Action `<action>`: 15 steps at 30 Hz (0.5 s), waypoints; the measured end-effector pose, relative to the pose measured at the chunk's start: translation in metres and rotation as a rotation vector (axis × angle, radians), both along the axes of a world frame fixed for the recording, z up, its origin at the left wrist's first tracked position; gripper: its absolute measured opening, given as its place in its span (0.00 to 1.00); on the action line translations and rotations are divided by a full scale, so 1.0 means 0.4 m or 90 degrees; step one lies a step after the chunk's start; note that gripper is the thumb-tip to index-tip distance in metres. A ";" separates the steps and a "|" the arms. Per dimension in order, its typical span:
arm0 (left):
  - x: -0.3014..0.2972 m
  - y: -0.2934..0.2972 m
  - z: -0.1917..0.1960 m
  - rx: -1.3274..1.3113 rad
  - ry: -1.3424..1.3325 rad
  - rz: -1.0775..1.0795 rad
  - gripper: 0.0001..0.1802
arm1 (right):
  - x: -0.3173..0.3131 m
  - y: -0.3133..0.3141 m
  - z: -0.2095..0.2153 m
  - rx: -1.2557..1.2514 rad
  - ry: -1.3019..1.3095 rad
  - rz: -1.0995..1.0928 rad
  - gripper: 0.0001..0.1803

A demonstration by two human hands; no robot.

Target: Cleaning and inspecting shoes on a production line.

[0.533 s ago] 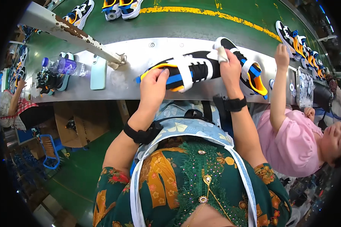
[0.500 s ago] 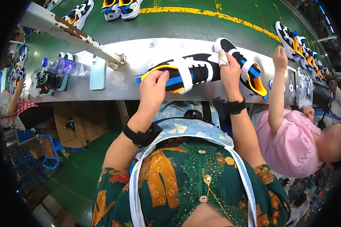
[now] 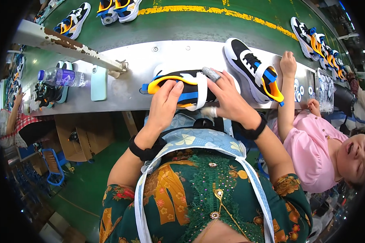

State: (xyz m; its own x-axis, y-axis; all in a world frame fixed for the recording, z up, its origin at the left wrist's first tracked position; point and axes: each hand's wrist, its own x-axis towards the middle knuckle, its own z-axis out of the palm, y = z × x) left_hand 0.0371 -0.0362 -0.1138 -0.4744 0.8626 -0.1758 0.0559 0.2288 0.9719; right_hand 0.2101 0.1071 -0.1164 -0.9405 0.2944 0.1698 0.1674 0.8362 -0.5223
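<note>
A black-and-white sneaker (image 3: 187, 97) with a yellow lining and blue trim lies sideways at the near edge of the metal bench. My left hand (image 3: 166, 99) pinches its collar near the heel, thumb inside the opening. Spread across the front part is my right hand (image 3: 229, 93), open, its fingers over the shoe and its thumb stretched out past the near side. Grey and whitish covers sit on its fingertips, by the white strap (image 3: 201, 91). Much of the toe is hidden under this hand. A matching sneaker (image 3: 251, 69) stands to the right, toe pointing away.
On the bench (image 3: 138, 91) at left are a phone (image 3: 98, 83), a water bottle (image 3: 63, 77) and dark shoes (image 3: 48, 95). A chipped white post (image 3: 77, 50) slants over it. Sneakers line a green surface (image 3: 182, 26) beyond. At right, a co-worker's hand (image 3: 288, 64) reaches over the bench.
My right hand has let go of the toe and moved left and nearer, over the strap, fingers spread. My left hand keeps its hold at the collar. The second sneaker is now less covered.
</note>
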 end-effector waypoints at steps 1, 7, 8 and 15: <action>-0.001 0.009 0.005 0.002 0.002 0.002 0.21 | -0.023 0.009 -0.016 0.003 0.049 -0.003 0.49; -0.107 0.056 0.031 0.149 0.055 0.000 0.14 | -0.114 -0.060 0.004 0.141 0.183 -0.178 0.48; -0.129 0.059 0.038 0.123 0.032 -0.028 0.15 | -0.124 -0.086 -0.004 0.147 0.179 -0.205 0.48; -0.146 0.024 -0.060 0.046 -0.051 -0.020 0.21 | -0.083 -0.094 0.025 -0.090 0.052 -0.088 0.45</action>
State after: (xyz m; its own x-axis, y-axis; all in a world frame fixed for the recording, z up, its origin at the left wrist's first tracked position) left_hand -0.0214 -0.0265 -0.1377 -0.4341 0.8884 -0.1495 -0.0171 0.1578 0.9873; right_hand 0.1770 0.0695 -0.1064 -0.8745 0.4453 0.1921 0.2270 0.7260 -0.6492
